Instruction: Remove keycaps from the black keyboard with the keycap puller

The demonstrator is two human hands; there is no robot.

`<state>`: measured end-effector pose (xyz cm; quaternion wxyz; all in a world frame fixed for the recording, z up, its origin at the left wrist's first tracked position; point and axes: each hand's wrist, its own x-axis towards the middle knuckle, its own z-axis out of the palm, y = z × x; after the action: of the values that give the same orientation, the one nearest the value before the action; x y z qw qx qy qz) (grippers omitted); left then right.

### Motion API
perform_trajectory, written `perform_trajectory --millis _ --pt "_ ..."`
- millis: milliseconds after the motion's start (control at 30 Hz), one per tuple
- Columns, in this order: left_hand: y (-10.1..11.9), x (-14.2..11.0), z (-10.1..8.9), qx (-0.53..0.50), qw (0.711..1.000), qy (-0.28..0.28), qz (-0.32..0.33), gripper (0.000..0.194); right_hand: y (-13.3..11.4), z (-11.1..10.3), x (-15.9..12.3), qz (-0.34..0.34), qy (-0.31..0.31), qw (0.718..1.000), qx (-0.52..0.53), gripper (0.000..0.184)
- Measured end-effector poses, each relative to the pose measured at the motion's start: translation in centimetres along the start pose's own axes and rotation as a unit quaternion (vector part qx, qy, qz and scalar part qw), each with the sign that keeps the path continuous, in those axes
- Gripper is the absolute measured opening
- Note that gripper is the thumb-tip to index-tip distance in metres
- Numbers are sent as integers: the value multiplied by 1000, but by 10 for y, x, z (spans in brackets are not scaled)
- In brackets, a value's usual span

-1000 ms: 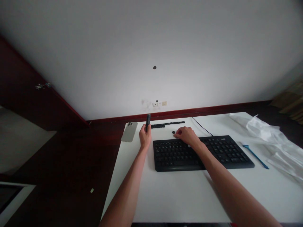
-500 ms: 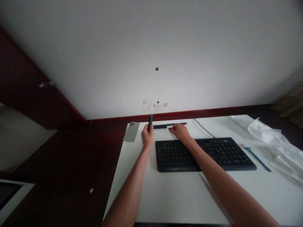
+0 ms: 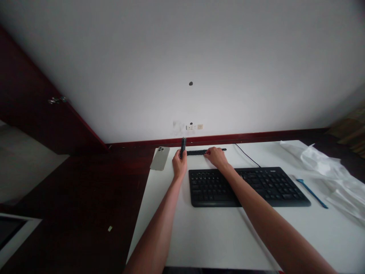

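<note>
Head view: the left hand (image 3: pixel 179 166) grips a slim black bar (image 3: pixel 183 148) upright between fingers and thumb. The right hand (image 3: pixel 216 157), fingers curved, rests on a thin black strip (image 3: pixel 196 152) lying on the white bench (image 3: pixel 171 236), just behind a black keyboard (image 3: pixel 248 188).

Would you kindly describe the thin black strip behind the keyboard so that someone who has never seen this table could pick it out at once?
On the white table, find the black keyboard. Just beyond its far edge, near the table's back, lies a long, thin black strip. Unlike the broad keyboard, it is a narrow bar, and the person's right hand rests against it.
</note>
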<state>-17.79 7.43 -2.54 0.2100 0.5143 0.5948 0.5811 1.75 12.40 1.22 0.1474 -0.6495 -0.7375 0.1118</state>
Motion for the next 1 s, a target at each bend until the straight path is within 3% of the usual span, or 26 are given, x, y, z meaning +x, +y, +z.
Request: perform_trajectory --millis 100,233,300,433,633,800,1000 --pt "0 1 0 -1 1000 1 0 37 7 -10 -3 -16 1 1000 17 18" --pt "-1 1 1 7 1000 0 2 36 31 -41 -18 -72 -11 996 49 17" --pt "0 1 2 12 1000 1 4 35 46 -60 -32 -143 -28 986 77 16" --pt "1 0 1 9 1000 1 1 36 71 -87 -66 -168 -95 978 76 16" --pt "2 -1 0 10 1000 -4 4 37 80 -79 -94 -189 -110 975 46 18" --pt "2 -1 0 8 1000 -1 4 38 78 -65 -95 -198 -115 973 27 14" --pt "0 0 0 5 1000 -5 0 39 69 -73 -87 -194 -101 976 14 15"
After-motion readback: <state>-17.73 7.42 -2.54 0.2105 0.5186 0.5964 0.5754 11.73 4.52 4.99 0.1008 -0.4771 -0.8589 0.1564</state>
